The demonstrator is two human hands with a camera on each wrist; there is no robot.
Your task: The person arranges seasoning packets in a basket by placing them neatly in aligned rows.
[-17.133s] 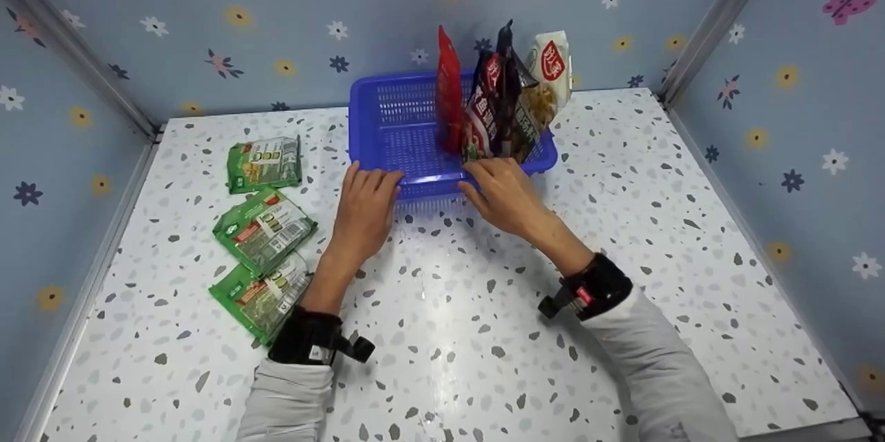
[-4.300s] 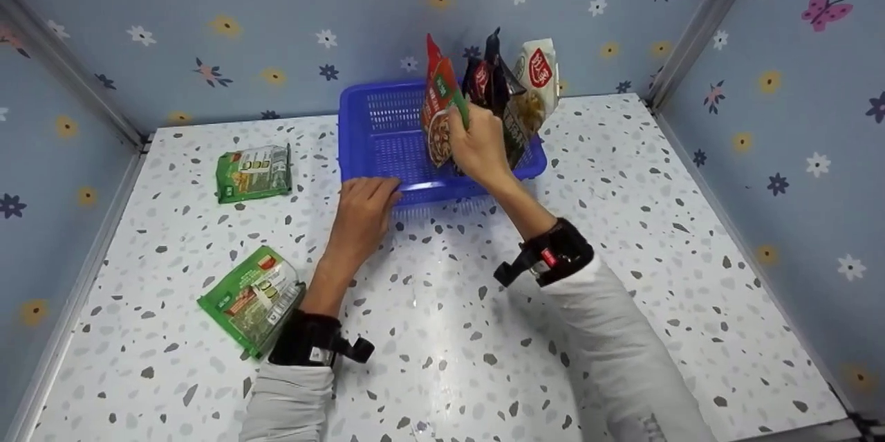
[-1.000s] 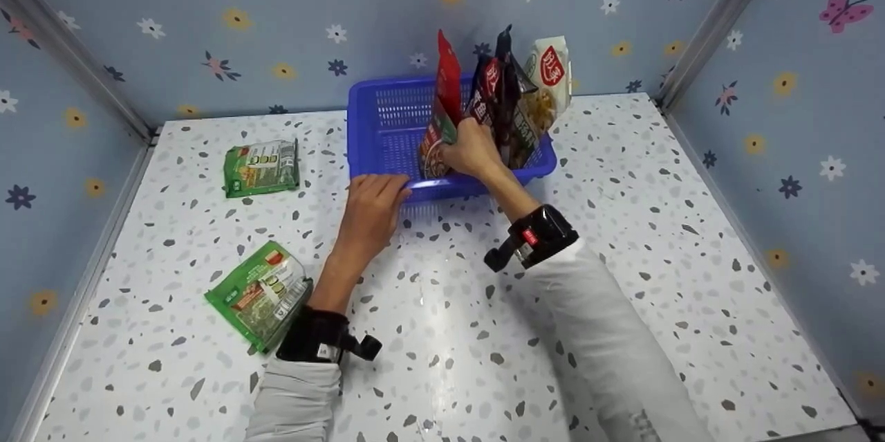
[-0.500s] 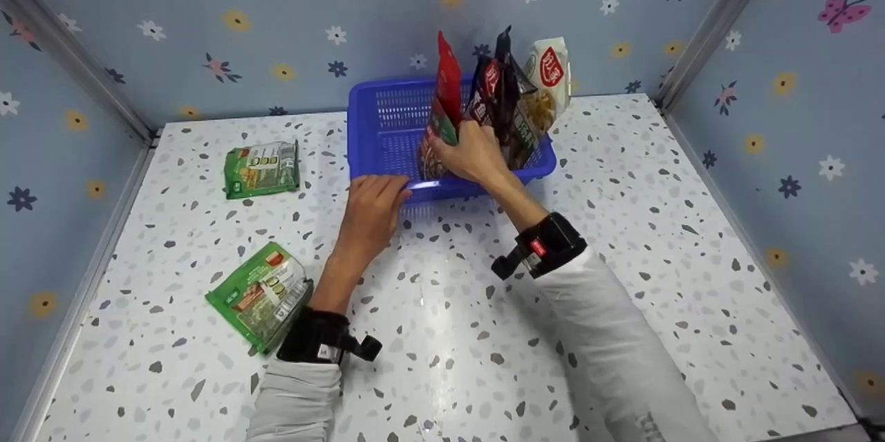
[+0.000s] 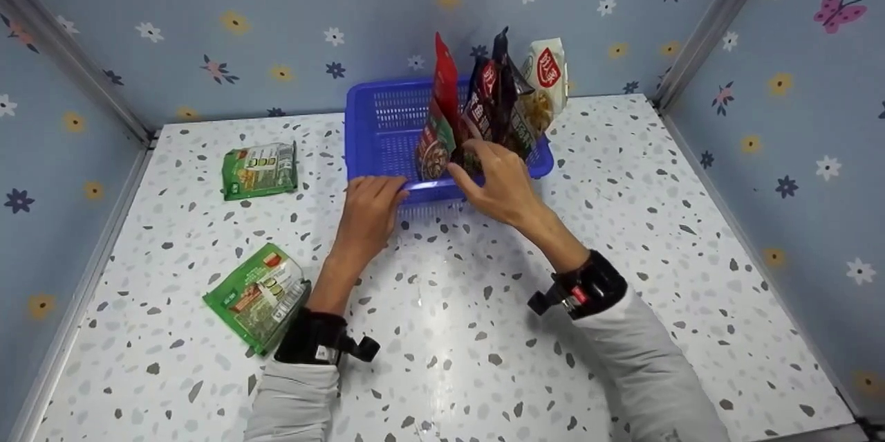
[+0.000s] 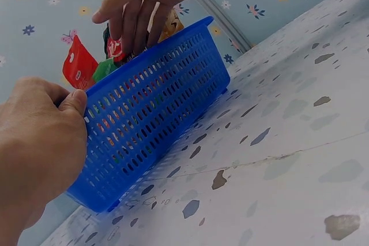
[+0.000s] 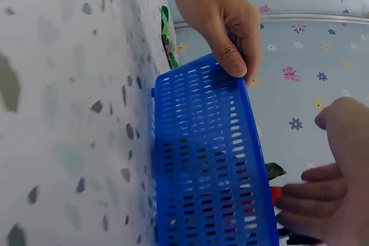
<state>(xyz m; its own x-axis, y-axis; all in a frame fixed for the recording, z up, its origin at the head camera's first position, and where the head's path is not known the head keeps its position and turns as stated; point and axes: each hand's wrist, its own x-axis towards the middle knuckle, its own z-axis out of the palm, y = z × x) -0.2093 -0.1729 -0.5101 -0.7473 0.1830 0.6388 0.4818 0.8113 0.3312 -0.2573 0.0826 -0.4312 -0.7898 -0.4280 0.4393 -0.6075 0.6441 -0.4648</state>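
Observation:
A blue plastic basket (image 5: 363, 131) stands against the back wall, with my left hand (image 5: 371, 214) gripping its front rim near the left corner. The left wrist view shows the thumb of that hand over the rim. Inside the basket a green-and-red food packet (image 5: 434, 151) leans beside a tall red packet (image 5: 446, 79). Right of these stand a dark pouch (image 5: 484, 99) and a white-topped pouch (image 5: 547, 79). My right hand (image 5: 503, 182) hovers over the front rim, fingers spread and apart from the green-and-red packet. Its fingertips partly cover the dark pouch.
Two green packets lie left of the basket: an upper packet (image 5: 260, 170) and a lower packet (image 5: 259, 297) beside my left wrist. A flowered wall (image 5: 276, 34) rises behind the speckled table (image 5: 442, 359), and side walls flank it.
My right hand has let go of the green-and-red packet and drawn back toward the front rim. That packet stays leaning in the basket. My left hand keeps its grip on the rim.

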